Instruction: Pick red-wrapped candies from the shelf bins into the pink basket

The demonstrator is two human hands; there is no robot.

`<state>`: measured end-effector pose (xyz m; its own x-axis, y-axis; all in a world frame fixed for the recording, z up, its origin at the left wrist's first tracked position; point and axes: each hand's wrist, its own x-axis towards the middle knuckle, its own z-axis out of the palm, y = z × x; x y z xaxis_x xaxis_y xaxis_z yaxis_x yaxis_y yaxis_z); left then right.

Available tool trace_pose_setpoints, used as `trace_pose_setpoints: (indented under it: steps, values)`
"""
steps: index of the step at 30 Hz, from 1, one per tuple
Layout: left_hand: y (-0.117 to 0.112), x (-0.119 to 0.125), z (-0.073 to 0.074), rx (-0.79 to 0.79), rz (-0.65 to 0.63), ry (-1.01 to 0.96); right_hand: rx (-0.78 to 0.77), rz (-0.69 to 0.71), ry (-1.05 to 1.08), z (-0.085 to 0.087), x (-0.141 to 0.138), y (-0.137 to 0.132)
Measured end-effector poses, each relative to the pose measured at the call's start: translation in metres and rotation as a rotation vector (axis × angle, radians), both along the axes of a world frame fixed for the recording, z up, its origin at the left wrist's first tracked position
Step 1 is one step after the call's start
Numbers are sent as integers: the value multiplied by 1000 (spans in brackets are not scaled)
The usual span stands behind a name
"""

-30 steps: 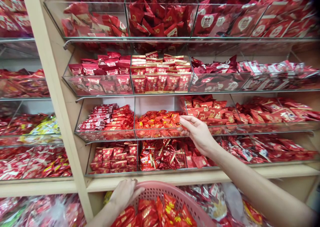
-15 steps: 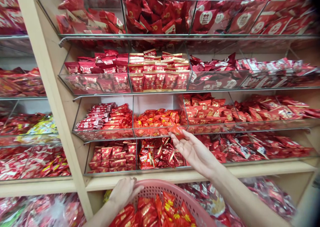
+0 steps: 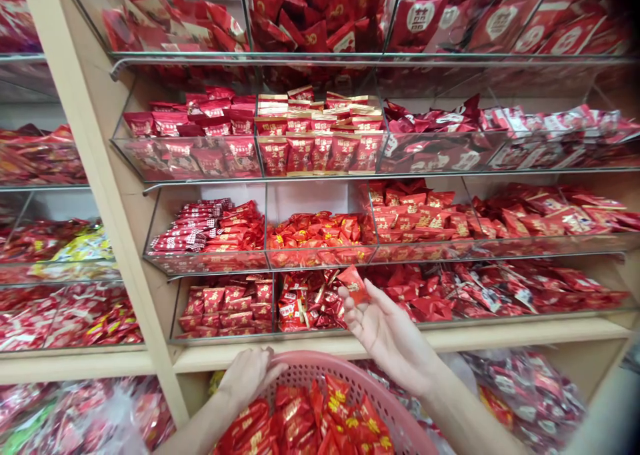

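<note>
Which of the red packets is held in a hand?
The red packet at the fingertips of the right hand; no other is held: the left hand grips the pink basket.

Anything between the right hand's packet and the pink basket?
Only the fingers of the right hand holding the red packet; the left hand grips the pink basket by its rim, left of that path.

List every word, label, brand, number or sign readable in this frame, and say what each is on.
"囍": on the white heart of a red packet, top shelf in view, right of centre.
Too blurred to quote surely: gold characters on the gold-edged packets below.
Too small to read: the mark on the orange-red packet in the right hand.
Unreadable: yellow characters on packets in the pink basket.
Numbers: none readable.
</note>
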<state>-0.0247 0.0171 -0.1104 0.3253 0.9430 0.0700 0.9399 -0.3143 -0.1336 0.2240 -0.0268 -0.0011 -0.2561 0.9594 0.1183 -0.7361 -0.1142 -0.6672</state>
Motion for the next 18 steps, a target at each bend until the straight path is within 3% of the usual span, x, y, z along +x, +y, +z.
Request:
trace_pose_setpoints:
  steps: [6, 11, 18]
  values:
    - [0, 0, 1, 3, -15, -14, 304, -454, -437, -26, -5, -6]
    - [0, 0, 0, 15, -14, 13, 475, -549, -679, -42, -1, -9]
    - [3, -2, -3, 39, -26, 63, 788, -747, -1081, -53, 6, -12]
